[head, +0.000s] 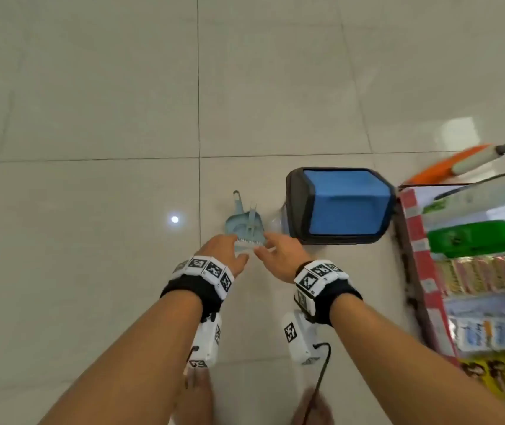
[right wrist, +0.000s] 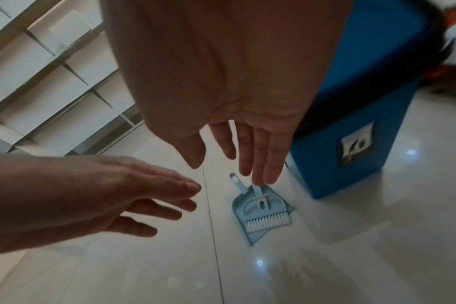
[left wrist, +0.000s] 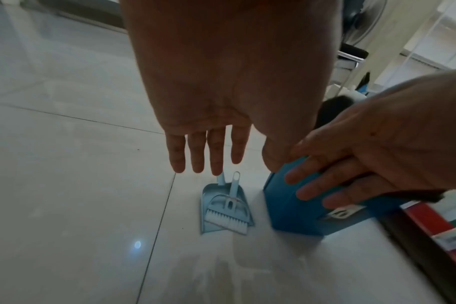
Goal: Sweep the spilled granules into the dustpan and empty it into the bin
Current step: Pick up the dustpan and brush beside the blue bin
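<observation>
Dustpan: flat pale-blue plastic, bristled brush inside | both hands' fingers straight, empty

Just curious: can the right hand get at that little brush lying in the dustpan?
Probably yes. The right hand is open above the brush, which lies uncovered on the dustpan; nothing sits between them.

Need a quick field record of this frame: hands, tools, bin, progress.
left hand: open, fingers straight, above the floor, holding nothing
right hand: open, fingers straight, holding nothing
dustpan: light blue, flat on the tile floor, left of the bin
brush: lies in the dustpan, white bristles toward the person
bin: blue, dark rim, upright, beside a product shelf
granules: cannot make them out
progress: tools not yet picked up; both hands reach toward them
</observation>
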